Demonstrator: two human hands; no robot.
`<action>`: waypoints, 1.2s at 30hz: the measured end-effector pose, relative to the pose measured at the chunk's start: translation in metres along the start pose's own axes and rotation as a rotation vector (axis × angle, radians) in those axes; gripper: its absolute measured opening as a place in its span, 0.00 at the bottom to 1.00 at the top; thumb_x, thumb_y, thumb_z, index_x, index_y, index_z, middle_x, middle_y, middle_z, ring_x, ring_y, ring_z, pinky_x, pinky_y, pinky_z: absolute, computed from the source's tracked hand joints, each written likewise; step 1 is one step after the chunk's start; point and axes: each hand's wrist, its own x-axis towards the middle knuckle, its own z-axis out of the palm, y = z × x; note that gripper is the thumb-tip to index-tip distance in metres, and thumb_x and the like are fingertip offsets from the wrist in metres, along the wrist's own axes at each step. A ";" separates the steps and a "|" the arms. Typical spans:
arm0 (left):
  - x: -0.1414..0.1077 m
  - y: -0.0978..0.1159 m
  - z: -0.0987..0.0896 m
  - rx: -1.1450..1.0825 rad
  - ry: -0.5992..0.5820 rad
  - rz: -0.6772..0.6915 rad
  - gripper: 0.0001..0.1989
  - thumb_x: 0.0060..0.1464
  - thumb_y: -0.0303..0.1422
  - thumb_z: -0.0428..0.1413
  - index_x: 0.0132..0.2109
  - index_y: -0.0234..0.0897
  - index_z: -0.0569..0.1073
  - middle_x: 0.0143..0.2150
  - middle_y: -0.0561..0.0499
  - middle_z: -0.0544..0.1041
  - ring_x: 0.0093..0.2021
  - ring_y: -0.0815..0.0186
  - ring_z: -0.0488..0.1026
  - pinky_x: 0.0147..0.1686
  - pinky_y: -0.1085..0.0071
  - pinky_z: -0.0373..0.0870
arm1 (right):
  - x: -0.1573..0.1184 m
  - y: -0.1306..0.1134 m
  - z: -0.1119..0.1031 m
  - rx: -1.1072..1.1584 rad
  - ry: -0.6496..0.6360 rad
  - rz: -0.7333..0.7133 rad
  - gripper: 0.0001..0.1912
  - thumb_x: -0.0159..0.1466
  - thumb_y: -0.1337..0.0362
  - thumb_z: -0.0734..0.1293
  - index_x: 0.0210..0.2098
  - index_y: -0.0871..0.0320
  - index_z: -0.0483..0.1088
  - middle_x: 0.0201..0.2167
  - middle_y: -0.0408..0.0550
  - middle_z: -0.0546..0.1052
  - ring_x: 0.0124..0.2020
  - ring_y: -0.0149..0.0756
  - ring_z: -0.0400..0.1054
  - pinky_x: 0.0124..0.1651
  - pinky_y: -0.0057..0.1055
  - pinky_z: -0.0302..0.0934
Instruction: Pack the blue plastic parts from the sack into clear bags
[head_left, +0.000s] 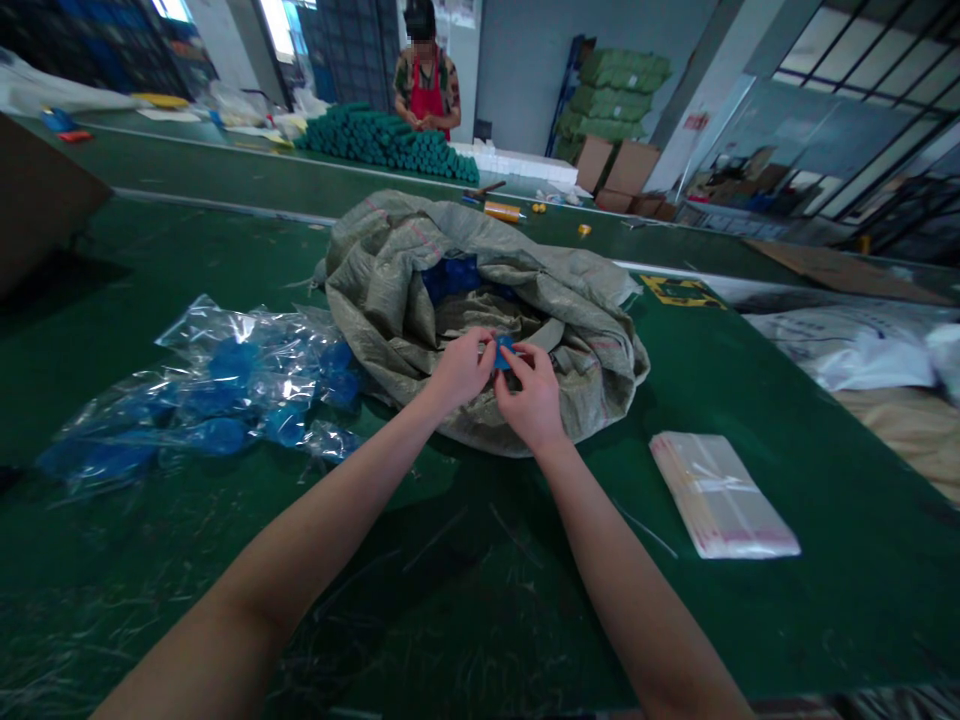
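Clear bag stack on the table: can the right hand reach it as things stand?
Probably yes. The right hand holds a small blue piece over the woven sack, but the clear bag stack lies close by on the green table, nothing apparent between them.

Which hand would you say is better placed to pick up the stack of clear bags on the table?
Probably the right hand: it is nearer the stack of clear bags, which lies to its right. The left hand sits farther away; both pinch the small blue piece.
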 end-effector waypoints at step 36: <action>0.006 -0.008 0.005 -0.577 -0.185 -0.331 0.05 0.52 0.25 0.61 0.37 0.33 0.72 0.38 0.47 0.79 0.36 0.67 0.77 0.35 0.67 0.78 | 0.013 0.026 -0.009 0.369 0.000 0.687 0.19 0.59 0.47 0.66 0.29 0.59 0.74 0.22 0.48 0.78 0.22 0.37 0.72 0.27 0.31 0.67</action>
